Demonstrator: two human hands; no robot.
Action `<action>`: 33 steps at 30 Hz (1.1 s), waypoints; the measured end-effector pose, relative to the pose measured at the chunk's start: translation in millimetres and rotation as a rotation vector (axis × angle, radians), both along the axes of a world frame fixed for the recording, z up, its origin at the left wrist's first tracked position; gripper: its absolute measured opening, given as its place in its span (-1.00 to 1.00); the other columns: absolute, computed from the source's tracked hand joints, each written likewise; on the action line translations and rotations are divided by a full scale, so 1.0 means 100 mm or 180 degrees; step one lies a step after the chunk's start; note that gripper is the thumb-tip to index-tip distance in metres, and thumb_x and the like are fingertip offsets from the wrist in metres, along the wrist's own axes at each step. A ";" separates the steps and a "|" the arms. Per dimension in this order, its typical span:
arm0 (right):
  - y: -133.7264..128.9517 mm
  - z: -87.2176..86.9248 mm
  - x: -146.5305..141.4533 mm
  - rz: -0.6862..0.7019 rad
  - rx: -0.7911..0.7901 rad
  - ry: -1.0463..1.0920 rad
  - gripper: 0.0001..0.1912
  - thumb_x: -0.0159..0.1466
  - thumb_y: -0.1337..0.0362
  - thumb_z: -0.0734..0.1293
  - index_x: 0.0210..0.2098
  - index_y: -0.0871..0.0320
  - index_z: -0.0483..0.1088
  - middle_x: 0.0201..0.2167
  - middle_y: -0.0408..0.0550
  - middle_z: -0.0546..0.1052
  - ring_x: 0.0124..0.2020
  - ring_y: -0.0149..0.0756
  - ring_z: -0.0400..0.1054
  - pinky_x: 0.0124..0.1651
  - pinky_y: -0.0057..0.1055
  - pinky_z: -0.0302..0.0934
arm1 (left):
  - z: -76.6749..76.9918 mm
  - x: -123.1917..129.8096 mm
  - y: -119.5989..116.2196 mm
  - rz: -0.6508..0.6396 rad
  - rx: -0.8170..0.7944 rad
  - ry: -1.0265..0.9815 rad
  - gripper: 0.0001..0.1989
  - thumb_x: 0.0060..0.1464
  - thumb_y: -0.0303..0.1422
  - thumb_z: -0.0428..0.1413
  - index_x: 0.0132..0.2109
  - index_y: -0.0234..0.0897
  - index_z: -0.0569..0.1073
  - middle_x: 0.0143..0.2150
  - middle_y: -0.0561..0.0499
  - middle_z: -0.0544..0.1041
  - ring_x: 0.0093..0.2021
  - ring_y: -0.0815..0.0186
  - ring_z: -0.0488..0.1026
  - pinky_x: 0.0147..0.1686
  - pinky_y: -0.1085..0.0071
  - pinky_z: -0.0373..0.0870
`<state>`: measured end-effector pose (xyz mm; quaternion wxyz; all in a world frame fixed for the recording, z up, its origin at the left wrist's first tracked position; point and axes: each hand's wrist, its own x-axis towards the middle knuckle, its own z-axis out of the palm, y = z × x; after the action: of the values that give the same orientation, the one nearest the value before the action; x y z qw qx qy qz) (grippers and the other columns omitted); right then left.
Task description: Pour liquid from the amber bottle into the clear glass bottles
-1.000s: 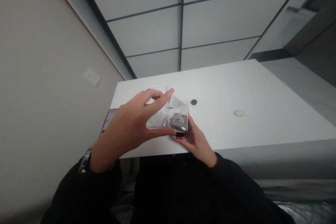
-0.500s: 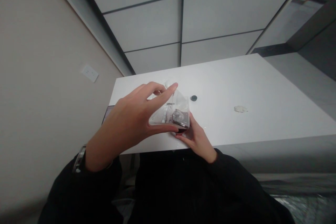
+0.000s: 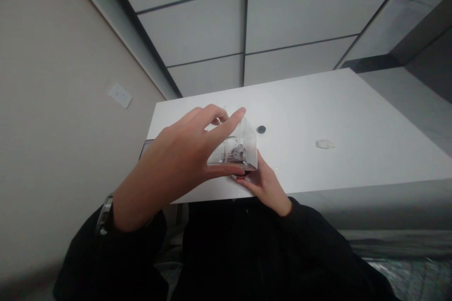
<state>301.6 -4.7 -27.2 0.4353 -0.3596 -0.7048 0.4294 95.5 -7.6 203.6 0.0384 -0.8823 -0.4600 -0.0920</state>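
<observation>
My left hand point(image 3: 190, 148) is closed around a clear, box-shaped container point(image 3: 250, 143), thumb along its near side and forefinger over the top. The container is tilted, and through its wall shows a shiny, dark and silvery shape I cannot make out. Below its near right corner, a dark red, rounded thing point(image 3: 241, 175) shows only in part. My right hand point(image 3: 264, 179) is curled around that red thing from the right, with its fingers mostly hidden behind the container. Just beyond the container, a small dark round disc point(image 3: 261, 129) lies on the white table point(image 3: 293, 103).
A crumpled, see-through scrap point(image 3: 324, 144) lies on the table to the right. At the left edge, a dark-rimmed flat object point(image 3: 145, 146) sticks out behind my left forearm. A wall with a socket point(image 3: 120, 95) rises on the left, with pale panels point(image 3: 205, 33) beyond the table.
The container in my left hand has shifted slightly right and tilted a little differently, so less of the dark shape inside shows. My right hand has stayed nearly in place.
</observation>
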 end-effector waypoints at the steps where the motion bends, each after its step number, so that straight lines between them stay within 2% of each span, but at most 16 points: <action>1: 0.00 0.00 0.00 -0.0011 0.0024 0.0003 -0.02 0.30 0.04 0.55 0.56 -0.08 0.03 0.48 0.13 0.35 0.45 0.10 0.31 0.47 0.16 0.22 | 0.00 0.01 0.00 -0.0002 0.0002 0.0003 -0.24 0.26 -0.08 0.31 0.48 -0.19 0.28 0.19 -0.23 0.54 0.10 0.03 0.53 -0.03 0.20 0.54; 17: 0.00 0.02 0.00 -0.0022 -0.0039 -0.0029 -0.08 0.30 0.03 0.55 0.52 -0.06 0.14 0.45 0.14 0.38 0.44 0.13 0.32 0.48 0.19 0.21 | 0.05 0.09 0.02 -0.0097 0.0075 0.0170 -0.27 0.27 -0.09 0.30 0.45 -0.20 0.30 0.15 -0.23 0.54 0.04 0.03 0.53 -0.04 0.17 0.52; 24: 0.00 -0.02 0.01 -0.0058 0.0042 -0.0026 0.03 0.29 0.06 0.56 0.58 -0.09 -0.01 0.51 0.10 0.30 0.49 0.12 0.25 0.51 0.19 0.16 | 0.08 0.15 0.05 -0.0004 -0.0023 0.0143 -0.31 0.26 -0.09 0.30 0.44 -0.14 0.34 0.13 -0.19 0.55 0.05 0.01 0.55 -0.04 0.18 0.50; 33: -0.01 -0.04 0.01 -0.0052 0.0046 -0.0039 0.05 0.30 0.05 0.56 0.59 -0.10 -0.04 0.53 0.07 0.26 0.51 0.13 0.21 0.53 0.17 0.13 | 0.09 0.18 0.08 -0.0001 -0.0092 0.0060 -0.32 0.21 -0.10 0.33 0.40 -0.10 0.39 0.11 -0.15 0.57 0.04 0.02 0.56 -0.08 0.21 0.49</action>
<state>302.7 -5.4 -30.7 0.4371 -0.3648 -0.7077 0.4185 113.6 0.3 213.0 0.0300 -0.8836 -0.4608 -0.0771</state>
